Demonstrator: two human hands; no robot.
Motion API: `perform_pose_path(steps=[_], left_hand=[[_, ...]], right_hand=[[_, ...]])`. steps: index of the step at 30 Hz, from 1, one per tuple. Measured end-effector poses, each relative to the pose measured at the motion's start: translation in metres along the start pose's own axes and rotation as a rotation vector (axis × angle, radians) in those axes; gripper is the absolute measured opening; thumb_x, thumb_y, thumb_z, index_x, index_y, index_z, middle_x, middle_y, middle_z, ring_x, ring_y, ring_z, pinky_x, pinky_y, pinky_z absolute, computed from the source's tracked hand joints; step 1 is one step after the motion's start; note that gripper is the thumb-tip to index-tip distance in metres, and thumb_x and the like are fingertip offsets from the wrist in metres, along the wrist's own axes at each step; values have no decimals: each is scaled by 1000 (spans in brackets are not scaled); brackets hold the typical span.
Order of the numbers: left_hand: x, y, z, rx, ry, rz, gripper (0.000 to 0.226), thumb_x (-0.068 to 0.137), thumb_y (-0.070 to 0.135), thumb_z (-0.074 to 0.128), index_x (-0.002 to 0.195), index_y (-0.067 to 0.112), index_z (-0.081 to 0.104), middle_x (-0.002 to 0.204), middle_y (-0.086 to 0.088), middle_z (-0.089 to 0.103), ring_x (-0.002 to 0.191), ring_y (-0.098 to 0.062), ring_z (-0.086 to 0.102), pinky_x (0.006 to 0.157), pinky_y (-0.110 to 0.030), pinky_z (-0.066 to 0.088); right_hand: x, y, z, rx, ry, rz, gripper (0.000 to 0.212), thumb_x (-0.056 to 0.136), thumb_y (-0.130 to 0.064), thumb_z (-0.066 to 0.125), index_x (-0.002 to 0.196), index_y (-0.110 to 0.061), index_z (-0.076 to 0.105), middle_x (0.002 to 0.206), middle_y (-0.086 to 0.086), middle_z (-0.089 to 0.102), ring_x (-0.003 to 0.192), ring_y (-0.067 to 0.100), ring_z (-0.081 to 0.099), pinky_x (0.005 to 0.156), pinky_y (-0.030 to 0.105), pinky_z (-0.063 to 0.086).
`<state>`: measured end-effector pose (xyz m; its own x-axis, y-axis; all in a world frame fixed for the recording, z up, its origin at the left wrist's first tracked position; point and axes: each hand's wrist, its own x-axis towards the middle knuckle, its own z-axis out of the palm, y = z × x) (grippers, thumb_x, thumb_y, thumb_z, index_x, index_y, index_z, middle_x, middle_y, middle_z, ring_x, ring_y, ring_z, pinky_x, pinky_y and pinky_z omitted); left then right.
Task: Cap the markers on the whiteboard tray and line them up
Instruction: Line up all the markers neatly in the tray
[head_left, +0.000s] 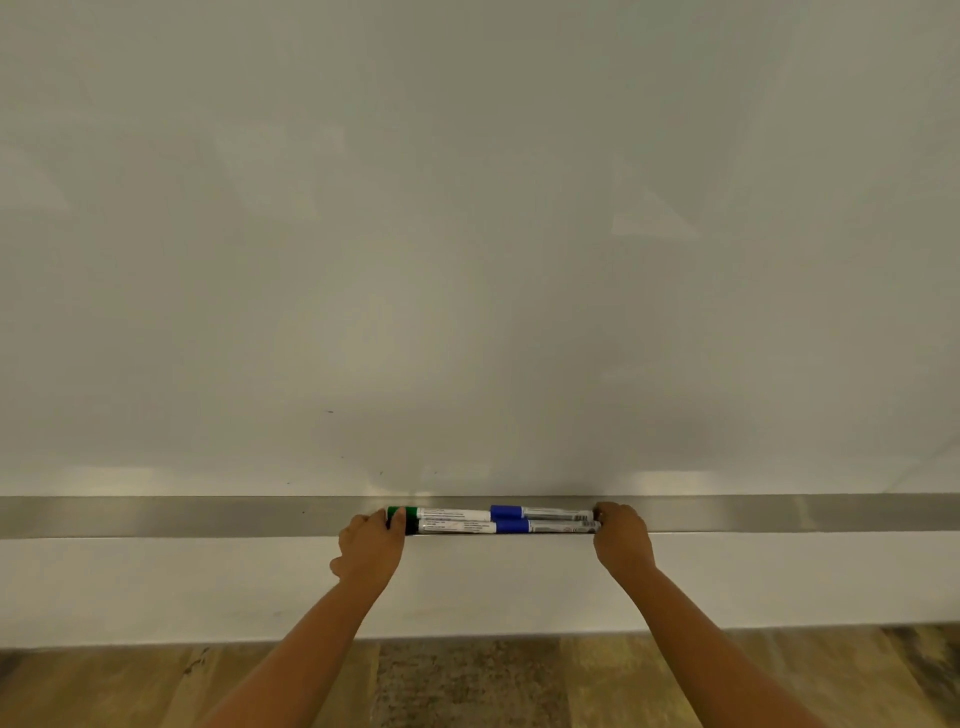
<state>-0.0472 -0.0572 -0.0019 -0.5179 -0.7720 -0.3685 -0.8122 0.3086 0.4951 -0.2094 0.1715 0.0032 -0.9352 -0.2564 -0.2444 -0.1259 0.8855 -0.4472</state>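
Note:
Several capped markers lie in two rows on the metal whiteboard tray (208, 517). In the back row a green-capped marker (447, 514) lies end to end with a blue-capped marker (545, 513). In the front row a dark-capped marker (457, 527) meets another blue-capped marker (556, 528). My left hand (371, 545) wraps the left ends, thumb on the green cap. My right hand (621, 535) is curled over the right tail ends of the blue markers. The tips under my fingers are hidden.
The white board (467, 234) fills the view above the tray, with a few small dark specks low down. Below the tray is a white wall strip (156, 587), then wood-pattern flooring (467, 686). The tray runs on to both sides.

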Motion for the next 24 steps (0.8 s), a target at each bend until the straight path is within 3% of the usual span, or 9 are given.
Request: perform_pose_path(steps=[15, 22, 24], left_hand=[[-1, 2, 7, -45, 92, -24, 38, 94, 35, 32, 107, 12, 59, 110, -18, 55, 106, -35, 48, 91, -52, 37], [0, 0, 6, -24, 110, -4, 38, 95, 33, 31, 109, 14, 61, 107, -18, 56, 102, -34, 51, 90, -50, 38], [-2, 0, 6, 1, 125, 15, 38, 95, 33, 32, 109, 13, 61, 104, -17, 57, 99, -33, 52, 88, -48, 39]], right_hand=[[3, 6, 1, 155, 11, -14, 32, 82, 10, 41, 88, -5, 69, 89, 17, 70, 68, 21, 54, 62, 24, 40], [4, 7, 2, 107, 5, -47, 29, 85, 6, 42, 87, -5, 69, 89, 17, 70, 69, 21, 56, 57, 22, 41], [4, 6, 3, 72, 9, -47, 28, 86, 5, 41, 87, -4, 67, 92, 18, 69, 76, 25, 60, 62, 25, 46]])
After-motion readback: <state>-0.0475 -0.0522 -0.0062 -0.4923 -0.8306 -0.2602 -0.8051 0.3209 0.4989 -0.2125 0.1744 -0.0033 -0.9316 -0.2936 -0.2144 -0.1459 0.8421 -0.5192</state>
